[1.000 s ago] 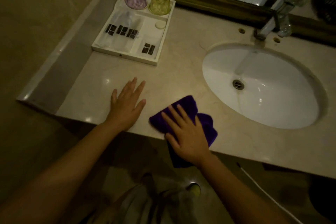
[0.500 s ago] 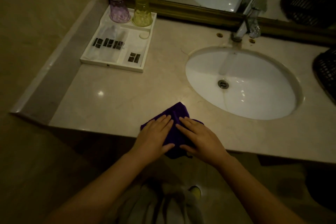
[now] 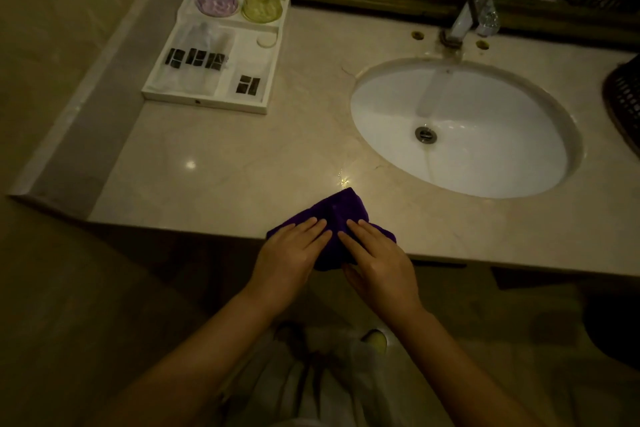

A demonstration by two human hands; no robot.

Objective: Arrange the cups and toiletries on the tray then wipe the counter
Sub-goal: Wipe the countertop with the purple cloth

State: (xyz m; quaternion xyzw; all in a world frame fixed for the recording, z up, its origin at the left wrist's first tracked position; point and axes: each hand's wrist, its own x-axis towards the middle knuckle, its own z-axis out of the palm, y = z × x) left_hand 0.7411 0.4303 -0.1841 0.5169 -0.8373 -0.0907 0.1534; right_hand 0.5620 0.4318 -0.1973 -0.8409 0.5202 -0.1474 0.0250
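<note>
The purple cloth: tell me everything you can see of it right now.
The purple cloth is a deep violet, soft-looking fabric, bunched or folded into a small wad. It lies at the front edge of the counter, left of the sink, with its near part hanging over the edge. The left hand and right hand both lie flat on it, fingers extended and nearly meeting. Nothing else touches it.
</note>
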